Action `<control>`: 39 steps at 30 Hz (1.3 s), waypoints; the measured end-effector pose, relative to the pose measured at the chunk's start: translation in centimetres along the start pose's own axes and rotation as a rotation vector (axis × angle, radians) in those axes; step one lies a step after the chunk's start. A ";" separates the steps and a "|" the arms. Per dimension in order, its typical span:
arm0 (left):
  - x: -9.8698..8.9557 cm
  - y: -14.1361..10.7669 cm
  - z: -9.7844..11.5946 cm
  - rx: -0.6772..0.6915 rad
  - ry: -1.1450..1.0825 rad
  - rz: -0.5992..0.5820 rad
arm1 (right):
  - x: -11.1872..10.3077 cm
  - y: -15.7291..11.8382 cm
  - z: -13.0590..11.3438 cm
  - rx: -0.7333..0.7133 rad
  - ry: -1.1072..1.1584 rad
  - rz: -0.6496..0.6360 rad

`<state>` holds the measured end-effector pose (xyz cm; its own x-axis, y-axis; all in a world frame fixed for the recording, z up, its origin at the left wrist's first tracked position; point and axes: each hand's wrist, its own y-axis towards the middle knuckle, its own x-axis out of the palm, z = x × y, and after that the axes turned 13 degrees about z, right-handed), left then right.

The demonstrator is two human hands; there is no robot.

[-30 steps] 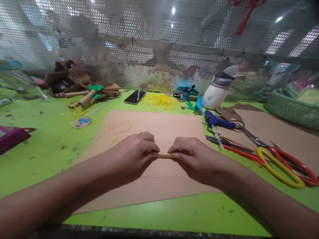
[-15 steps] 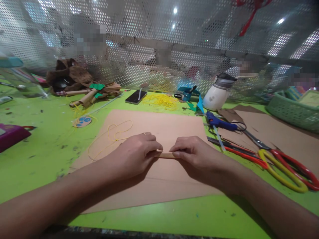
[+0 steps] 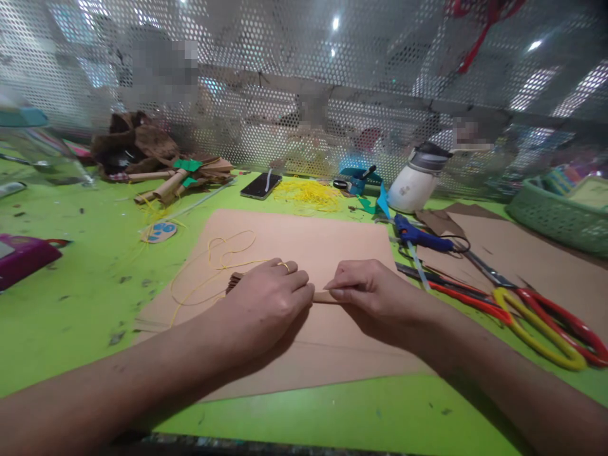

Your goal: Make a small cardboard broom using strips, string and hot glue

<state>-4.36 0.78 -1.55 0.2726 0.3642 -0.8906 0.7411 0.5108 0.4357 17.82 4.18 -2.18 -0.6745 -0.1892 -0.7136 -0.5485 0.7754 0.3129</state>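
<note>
A thin brown paper strip (image 3: 325, 297) spans the short gap between my hands, above a large sheet of brown paper (image 3: 294, 234). My left hand (image 3: 275, 294) is closed over its left part, palm down, and hides much of it. Darker pleated ends (image 3: 234, 283) stick out on the left side of that hand. My right hand (image 3: 363, 288) pinches the strip's right part between thumb and fingers. Loose yellow string (image 3: 223, 248) curls over the sheet and runs to my left hand.
Scissors (image 3: 536, 326) and a blue glue gun (image 3: 422, 236) lie right of the sheet. Farther back are a phone (image 3: 260, 185), yellow strands (image 3: 308, 195), a white bottle (image 3: 413, 180) and a green basket (image 3: 560, 212). Rolled brown paper (image 3: 168, 183) lies at the back left.
My left hand has moved slightly right along the strip, its fingers more closed, and the gap between the hands is smaller. The pleated ends now show. My right hand has barely moved.
</note>
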 end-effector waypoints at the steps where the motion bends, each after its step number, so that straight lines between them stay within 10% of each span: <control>1: 0.0 0.1 0.0 0.003 0.005 -0.004 | 0.0 0.0 -0.1 0.017 -0.004 0.014; 12: -0.1 0.4 0.0 0.015 0.027 0.028 | -0.3 -3.6 -0.4 -0.201 -0.346 0.200; 39: 0.5 0.6 -0.5 -0.078 -0.092 0.092 | -1.4 -5.3 1.7 0.168 -0.042 0.360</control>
<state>-4.07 1.67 -1.71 0.3946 0.3409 -0.8533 0.6617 0.5389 0.5213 22.51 1.34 -3.94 -0.7862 0.1352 -0.6031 -0.1899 0.8757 0.4439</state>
